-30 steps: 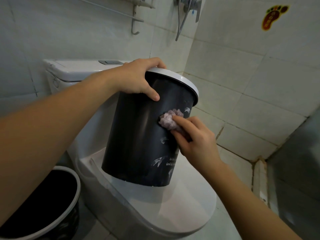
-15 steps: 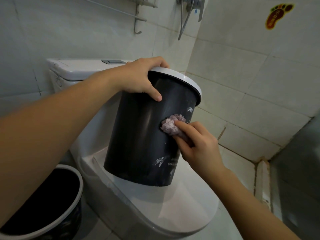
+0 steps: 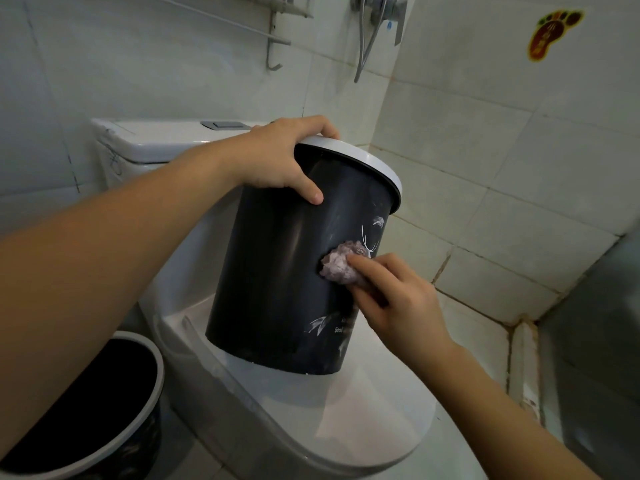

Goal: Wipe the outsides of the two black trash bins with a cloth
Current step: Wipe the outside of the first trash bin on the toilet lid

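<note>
A black trash bin [image 3: 277, 271] with a white rim stands tilted on the closed toilet lid [image 3: 363, 417]. My left hand [image 3: 280, 157] grips its rim at the top, thumb on the outer wall. A bunched pale purple cloth [image 3: 337, 263] is pressed against the bin's side by my right hand [image 3: 398, 299], just below a white leaf print. The second black trash bin [image 3: 86, 410] with a white rim stands on the floor at the lower left, partly cut off by the frame.
The white toilet tank [image 3: 156, 140] sits behind the bin, against the tiled wall. A shower hose and valve [image 3: 374, 22] hang at the top. A metal rack [image 3: 273, 36] is mounted above the tank. A dark panel [image 3: 595, 358] stands at the right.
My right hand has slid the cloth slightly to the right and down along the bin's side. The left hand keeps its hold on the rim.
</note>
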### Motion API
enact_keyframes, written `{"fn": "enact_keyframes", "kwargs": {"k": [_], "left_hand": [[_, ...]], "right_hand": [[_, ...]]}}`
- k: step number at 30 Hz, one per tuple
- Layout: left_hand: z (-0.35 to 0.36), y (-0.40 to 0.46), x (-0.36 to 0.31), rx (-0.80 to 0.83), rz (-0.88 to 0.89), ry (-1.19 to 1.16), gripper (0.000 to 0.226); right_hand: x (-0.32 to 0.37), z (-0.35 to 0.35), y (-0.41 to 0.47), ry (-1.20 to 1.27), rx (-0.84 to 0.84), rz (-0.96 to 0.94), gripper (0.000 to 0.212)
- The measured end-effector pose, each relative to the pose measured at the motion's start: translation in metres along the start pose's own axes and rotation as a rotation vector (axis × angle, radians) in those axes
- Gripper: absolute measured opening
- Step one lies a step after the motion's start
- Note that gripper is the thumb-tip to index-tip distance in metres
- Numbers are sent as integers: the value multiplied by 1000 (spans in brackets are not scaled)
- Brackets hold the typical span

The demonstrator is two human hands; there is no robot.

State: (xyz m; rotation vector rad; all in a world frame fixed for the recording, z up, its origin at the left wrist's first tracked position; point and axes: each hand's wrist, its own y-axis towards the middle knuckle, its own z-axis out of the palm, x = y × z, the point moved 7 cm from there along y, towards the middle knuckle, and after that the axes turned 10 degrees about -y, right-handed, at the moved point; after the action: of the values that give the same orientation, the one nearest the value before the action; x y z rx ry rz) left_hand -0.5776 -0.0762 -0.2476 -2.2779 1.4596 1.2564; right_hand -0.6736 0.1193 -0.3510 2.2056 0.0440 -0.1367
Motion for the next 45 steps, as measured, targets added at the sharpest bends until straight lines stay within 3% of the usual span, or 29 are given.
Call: {"fn": "enact_keyframes", "kwargs": {"k": [7,10,17,30,38,42,45], "left_hand": [[-3,-1,1,-9,0,-11,67],[-1,-1,-1,-1,5,-15,67],[0,0,-2,-24,9,-20,67],[1,1,5,-68,69,-193,79],[4,7,-10,-77,67,31,70],[14,3,-17,-66,93,189,91],[13,2,-15,-86,70,212,92]], "right_hand": [[32,9,-39,-11,188,-324,30],[36,5,-42,-13,184,-406,27],[4,5,-25,14,55,-63,31],[-4,-1,-26,90,-7,1,30],[0,0,-22,77,6,15,32],[1,-1,-24,70,9,27,32],[8,-2,-29,67,37,-22,30]]}}
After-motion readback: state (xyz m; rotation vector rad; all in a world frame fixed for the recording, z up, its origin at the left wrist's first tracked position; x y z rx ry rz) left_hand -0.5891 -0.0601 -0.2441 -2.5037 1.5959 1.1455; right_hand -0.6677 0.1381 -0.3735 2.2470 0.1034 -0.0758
